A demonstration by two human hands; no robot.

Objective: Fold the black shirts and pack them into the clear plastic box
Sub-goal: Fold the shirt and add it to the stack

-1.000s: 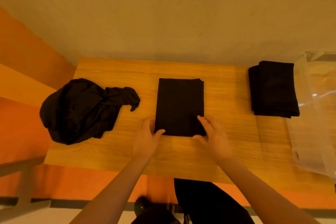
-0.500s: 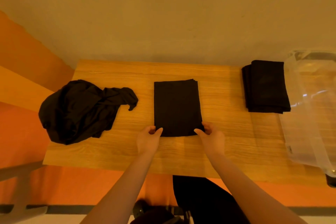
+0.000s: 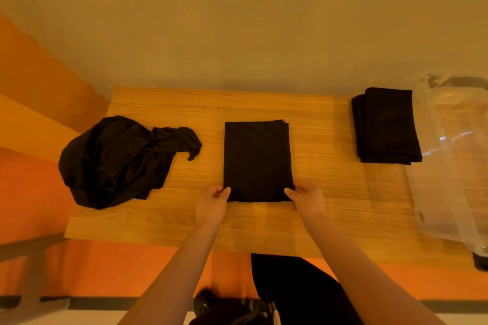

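Both the left hand and right hand pinch the near corners of the folded shirt; the stack sits beside the box, unpacked, and the heap remains unfolded.

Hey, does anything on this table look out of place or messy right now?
Only the crumpled black shirt at the table's left end: bunched and unfolded, it hangs over the edge. The folded shirt both hands grip and the folded stack beside the clear plastic box look tidy.

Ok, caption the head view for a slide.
Both hands, left and right, pinch the folded shirt's near corners on the table, between unfolded pile and finished stack.
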